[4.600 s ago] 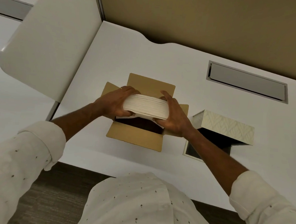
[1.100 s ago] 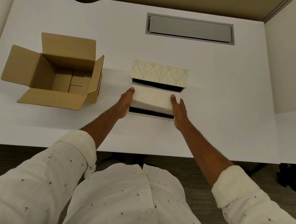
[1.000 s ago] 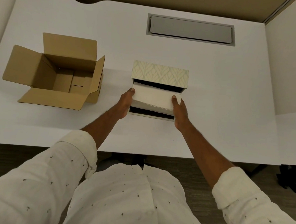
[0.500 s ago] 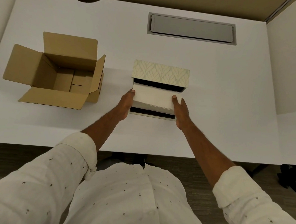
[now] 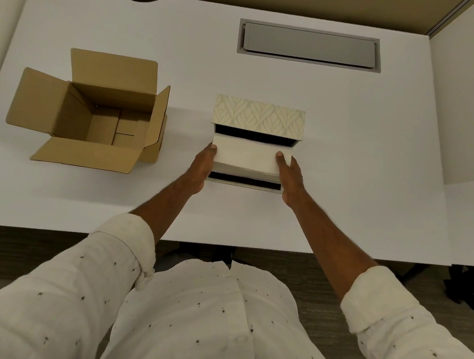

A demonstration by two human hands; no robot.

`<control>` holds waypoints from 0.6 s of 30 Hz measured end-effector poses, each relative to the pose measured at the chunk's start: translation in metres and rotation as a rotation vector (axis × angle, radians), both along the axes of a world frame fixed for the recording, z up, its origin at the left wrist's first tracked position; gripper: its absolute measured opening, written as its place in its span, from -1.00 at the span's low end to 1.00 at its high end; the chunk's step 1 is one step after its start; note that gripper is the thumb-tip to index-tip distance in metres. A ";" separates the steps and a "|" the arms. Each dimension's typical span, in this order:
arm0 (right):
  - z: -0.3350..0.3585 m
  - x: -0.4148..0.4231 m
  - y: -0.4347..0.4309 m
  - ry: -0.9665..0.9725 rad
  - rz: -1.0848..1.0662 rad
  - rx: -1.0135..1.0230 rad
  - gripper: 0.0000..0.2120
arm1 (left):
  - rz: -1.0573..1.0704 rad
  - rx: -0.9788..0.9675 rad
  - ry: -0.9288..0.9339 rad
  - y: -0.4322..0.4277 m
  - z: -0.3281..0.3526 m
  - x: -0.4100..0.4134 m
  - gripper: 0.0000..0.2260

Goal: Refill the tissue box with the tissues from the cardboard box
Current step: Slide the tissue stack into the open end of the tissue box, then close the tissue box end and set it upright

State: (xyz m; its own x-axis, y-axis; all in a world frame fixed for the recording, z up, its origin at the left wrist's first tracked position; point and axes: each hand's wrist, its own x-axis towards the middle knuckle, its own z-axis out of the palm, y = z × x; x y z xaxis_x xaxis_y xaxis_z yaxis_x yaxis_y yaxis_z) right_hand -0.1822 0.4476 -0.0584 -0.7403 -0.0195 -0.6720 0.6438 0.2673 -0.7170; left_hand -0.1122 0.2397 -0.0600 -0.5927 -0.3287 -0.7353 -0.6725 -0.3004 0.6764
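1. The tissue box [image 5: 259, 117], with its leaf-patterned lid standing open at the far side, sits on the white desk [image 5: 341, 157], and everything else is placed from it.
2. The stack of tissues [image 5: 249, 158] hangs over the box's open cavity, with dark gaps showing beyond it and on the near side; it does not look seated yet.
3. The left hand [image 5: 202, 166] presses against the stack's left end, and the right hand [image 5: 289, 174] against its right end, thumb on top. Both are closed around the stack, holding it between them.
4. The cardboard box [image 5: 96, 117] stands well to the left of the tissue box, flaps spread, and looks empty inside.
5. Risk, as I judge it: the stack appears nearly as long as the cavity, so a tilted descent could catch an end on the box wall and crumple the outer sheets.
6. Letting go too early could let the loose sheets splay or slide apart, since only end pressure keeps them together.
7. Fingers trapped between stack and wall could drag sheets back up when pulled out.
8. A push on the near rim could slide the light box across the desk.
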 end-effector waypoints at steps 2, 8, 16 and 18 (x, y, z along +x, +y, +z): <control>0.003 -0.003 0.001 -0.002 0.008 -0.001 -0.24 | -0.050 -0.020 0.009 -0.003 0.000 0.000 -0.48; 0.009 -0.017 0.024 0.122 -0.112 0.083 -0.23 | -0.148 -0.481 0.240 -0.014 0.008 0.018 -0.36; 0.039 -0.062 0.006 0.908 0.338 0.330 -0.43 | -0.891 -1.103 0.726 0.019 0.006 0.046 -0.57; 0.048 -0.077 -0.013 0.969 0.643 0.442 -0.41 | -1.075 -1.254 0.705 0.032 -0.001 0.039 -0.53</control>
